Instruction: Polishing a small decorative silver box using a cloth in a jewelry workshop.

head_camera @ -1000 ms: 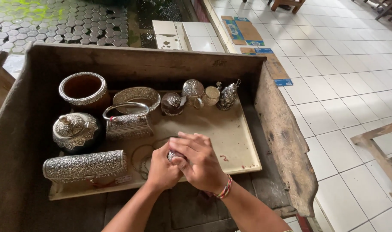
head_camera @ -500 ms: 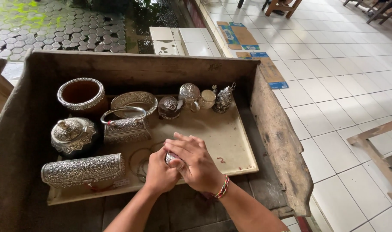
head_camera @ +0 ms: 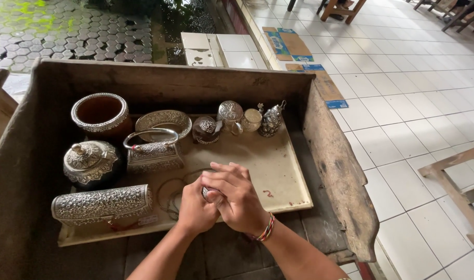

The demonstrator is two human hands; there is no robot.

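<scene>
Soft, even daylight fills the scene, brightest on the white floor tiles at right. The wooden box throws dim shade over its inner walls. Faint highlights glint on the silver vessels. Focus is sharp; straight edges bow slightly toward the frame borders.

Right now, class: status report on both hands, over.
Left hand and right hand clasped around small silver piece. Over pale tray. Silver clutch apart, left.
</scene>
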